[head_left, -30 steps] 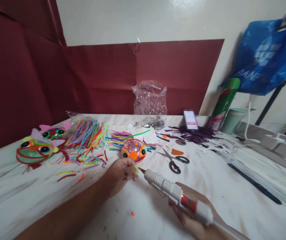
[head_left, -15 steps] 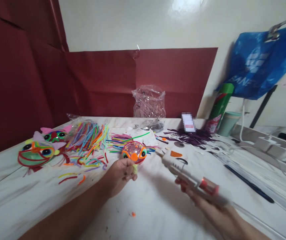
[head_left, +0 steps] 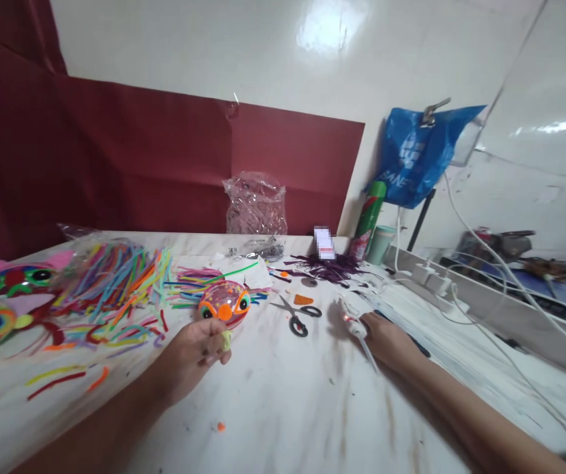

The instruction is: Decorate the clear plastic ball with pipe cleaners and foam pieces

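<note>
My left hand [head_left: 196, 352] is closed, pinching a small yellow-green fuzzy piece [head_left: 226, 340] at its fingertips. Right behind those fingers is a clear round ornament [head_left: 224, 299] with orange-rimmed eyes and an orange nose; I cannot tell whether the hand touches it. Over on the right, my right hand [head_left: 379, 336] is closed around a white hot glue gun [head_left: 354, 322], low over the tabletop, its cord trailing toward me. Part of the gun and most of the right fingers are hidden. Black-handled scissors [head_left: 298, 316] lie between the hands.
Pipe cleaners [head_left: 114, 280] in many colours are heaped at left beside two decorated ornaments [head_left: 16, 280]. Purple strips [head_left: 332, 268] lie under a phone [head_left: 325, 243] at the back. A green can [head_left: 370, 209], a cup [head_left: 381, 245] and white plugs [head_left: 433, 283] with cables line the right.
My right hand has carried the glue gun away to the right and down toward the table, uncovering the scissors. The view has turned right. My left hand keeps its pinch.
</note>
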The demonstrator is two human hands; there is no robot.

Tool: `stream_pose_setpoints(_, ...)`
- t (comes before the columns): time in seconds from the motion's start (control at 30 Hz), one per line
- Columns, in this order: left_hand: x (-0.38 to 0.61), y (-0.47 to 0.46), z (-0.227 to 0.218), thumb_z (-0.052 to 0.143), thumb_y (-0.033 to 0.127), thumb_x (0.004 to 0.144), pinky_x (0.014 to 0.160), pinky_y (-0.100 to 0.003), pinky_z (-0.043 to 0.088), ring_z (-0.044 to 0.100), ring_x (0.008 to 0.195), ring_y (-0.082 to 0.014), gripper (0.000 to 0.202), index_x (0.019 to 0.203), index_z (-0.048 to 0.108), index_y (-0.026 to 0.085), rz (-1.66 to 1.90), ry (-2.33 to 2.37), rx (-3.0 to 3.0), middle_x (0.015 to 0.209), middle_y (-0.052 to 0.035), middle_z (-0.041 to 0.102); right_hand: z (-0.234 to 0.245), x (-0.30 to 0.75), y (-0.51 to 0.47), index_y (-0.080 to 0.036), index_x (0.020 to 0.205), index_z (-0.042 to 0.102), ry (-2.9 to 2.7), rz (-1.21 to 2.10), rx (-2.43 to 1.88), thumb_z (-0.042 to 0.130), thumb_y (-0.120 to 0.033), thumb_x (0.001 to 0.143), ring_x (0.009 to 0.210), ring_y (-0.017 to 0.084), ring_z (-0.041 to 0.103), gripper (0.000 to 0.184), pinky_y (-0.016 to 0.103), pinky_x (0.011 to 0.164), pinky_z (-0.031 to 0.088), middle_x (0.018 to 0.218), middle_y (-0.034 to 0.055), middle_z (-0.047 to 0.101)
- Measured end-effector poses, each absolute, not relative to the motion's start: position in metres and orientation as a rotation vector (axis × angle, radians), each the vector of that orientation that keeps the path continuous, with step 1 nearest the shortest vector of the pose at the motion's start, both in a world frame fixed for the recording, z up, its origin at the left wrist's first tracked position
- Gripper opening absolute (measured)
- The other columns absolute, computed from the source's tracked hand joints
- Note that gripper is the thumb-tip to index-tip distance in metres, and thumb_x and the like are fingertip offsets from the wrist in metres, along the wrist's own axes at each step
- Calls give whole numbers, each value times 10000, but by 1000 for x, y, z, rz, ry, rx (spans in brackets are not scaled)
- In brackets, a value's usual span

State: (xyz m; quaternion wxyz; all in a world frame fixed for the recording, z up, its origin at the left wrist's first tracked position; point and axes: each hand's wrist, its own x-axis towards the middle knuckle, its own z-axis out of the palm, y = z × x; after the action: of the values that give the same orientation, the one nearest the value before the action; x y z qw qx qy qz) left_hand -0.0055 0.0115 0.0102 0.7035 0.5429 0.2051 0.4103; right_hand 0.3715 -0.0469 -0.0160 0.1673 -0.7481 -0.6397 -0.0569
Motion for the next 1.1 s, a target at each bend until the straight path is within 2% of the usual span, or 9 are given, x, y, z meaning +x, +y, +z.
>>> stream_pose_setpoints(0.23, -5, 8, 6, 736, 291, 652, 550, -242, 287, 379, 465, -69, 222, 622, 576, 140, 879, 386, 1215, 452, 65, 400, -6, 387, -53, -183, 952, 612, -1945, -99, -1956, 594, -274, 671, 807, 290, 622, 295, 367, 699, 459, 889, 137, 664)
stream_pose_setpoints(0.3, -3, 4, 7, 748, 311, 638, 552, -249, 291, 385, 470, -73, 251, 610, 569, 137, 856, 354, 1213, 469, 55, 425, 7, 373, -57, -216, 877, 617, -1877, -244, -1801, 583, -300, 701, 835, 313, 614, 198, 404, 715, 455, 905, 149, 663)
stream_pose_setpoints(0.33, -2, 2, 8, 752, 325, 633, 552, -251, 292, 381, 468, -73, 267, 603, 566, 136, 840, 343, 1211, 467, 53, 427, 15, 360, -59, -226, 806, 610, -1809, -265, -1723, 536, -275, 729, 786, 297, 617, 117, 403, 693, 457, 840, 135, 663)
stream_pose_setpoints(0.43, -1, -2, 10, 757, 341, 628, 551, -255, 288, 374, 468, -74, 288, 593, 559, 134, 813, 335, 1212, 474, 42, 452, 35, 297, -65, -231, 789, 609, -1767, 25, -1458, 500, -274, 787, 676, 222, 622, 117, 328, 598, 471, 770, 80, 669)
stream_pose_setpoints(0.53, -2, -3, 12, 762, 343, 621, 555, -253, 277, 389, 478, -76, 294, 591, 555, 137, 836, 341, 1217, 488, 33, 479, 43, 227, -66, -209, 757, 622, -1846, 352, -1197, 513, -275, 808, 702, 190, 621, 137, 301, 640, 481, 755, 56, 671)
stream_pose_setpoints(0.67, -3, -1, 12, 765, 368, 612, 560, -254, 269, 391, 483, -79, 312, 582, 553, 141, 853, 349, 1212, 481, 31, 491, 36, 169, -64, -182, 847, 601, -1689, 746, -1007, 514, -276, 824, 652, 154, 606, 130, 278, 622, 484, 710, 36, 653)
stream_pose_setpoints(0.83, -2, 0, 10, 766, 367, 614, 577, -255, 279, 463, 534, -106, 304, 603, 561, 143, 849, 343, 1168, 504, 21, 512, 32, 152, -61, -178, 854, 596, -1541, 921, -866, 532, -254, 827, 665, 146, 615, 103, 276, 654, 479, 693, 22, 662)
stream_pose_setpoints(0.93, 0, -1, 10, 773, 347, 612, 591, -252, 297, 460, 530, -102, 286, 615, 575, 140, 857, 333, 1141, 474, 42, 462, 35, 150, -62, -174, 811, 614, -1499, 964, -879, 561, -253, 809, 660, 141, 600, 95, 274, 659, 463, 681, 19, 662)
stream_pose_setpoints(1.1, 0, -1, 11, 767, 331, 622, 607, -260, 324, 462, 554, -109, 264, 616, 583, 142, 875, 320, 1126, 502, 28, 483, 36, 147, -65, -164, 792, 646, -1300, 1162, -887, 645, -279, 737, 622, 117, 542, 127, 252, 629, 426, 669, 9, 658)
